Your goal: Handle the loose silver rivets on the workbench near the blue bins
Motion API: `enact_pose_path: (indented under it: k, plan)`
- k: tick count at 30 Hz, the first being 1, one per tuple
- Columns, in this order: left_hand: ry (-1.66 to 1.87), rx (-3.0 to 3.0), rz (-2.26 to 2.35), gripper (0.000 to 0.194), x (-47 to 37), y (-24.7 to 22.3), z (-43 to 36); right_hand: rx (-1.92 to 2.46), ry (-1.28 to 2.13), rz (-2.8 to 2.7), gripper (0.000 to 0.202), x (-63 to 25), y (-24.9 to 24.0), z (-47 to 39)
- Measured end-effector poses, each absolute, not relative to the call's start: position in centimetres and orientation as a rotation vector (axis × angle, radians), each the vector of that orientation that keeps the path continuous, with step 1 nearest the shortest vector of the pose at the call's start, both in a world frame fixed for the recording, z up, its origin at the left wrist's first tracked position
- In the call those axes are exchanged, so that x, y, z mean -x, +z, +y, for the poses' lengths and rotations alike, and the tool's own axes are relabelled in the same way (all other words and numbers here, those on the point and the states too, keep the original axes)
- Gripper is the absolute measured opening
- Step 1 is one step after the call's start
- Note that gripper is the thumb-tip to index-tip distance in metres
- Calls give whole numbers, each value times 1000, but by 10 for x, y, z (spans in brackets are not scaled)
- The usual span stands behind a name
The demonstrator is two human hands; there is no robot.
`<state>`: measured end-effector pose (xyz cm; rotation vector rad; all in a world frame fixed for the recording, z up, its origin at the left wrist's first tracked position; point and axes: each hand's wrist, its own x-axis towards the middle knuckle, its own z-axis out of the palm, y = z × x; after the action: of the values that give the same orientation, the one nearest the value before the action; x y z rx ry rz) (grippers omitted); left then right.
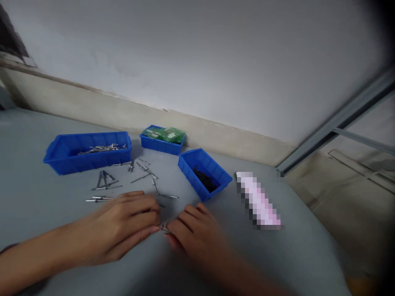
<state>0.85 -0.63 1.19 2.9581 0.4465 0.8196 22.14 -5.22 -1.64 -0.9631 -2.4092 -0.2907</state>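
Two hands: left hand (123, 228) and right hand (193, 234) pinch one small rivet (163, 227) together. Three blue bins (88, 151); loose rivets (135, 179) scattered, too many to count.

Three bins are bright blue: the long bin (88, 152), the small bin (160, 144) (topped with green packets (165, 134)) and the angled bin (205, 172) with black bits. Silver rivets (106, 183) lie on the grey table (46, 213). The wall (216, 61) is off-white.
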Motion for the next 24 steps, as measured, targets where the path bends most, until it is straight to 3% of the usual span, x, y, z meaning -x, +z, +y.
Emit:
enact_pose_path:
  k: [24]
  plan:
    - [724, -2980, 518, 35, -8, 14, -8, 978, -273, -2450, 31, -225, -13, -50]
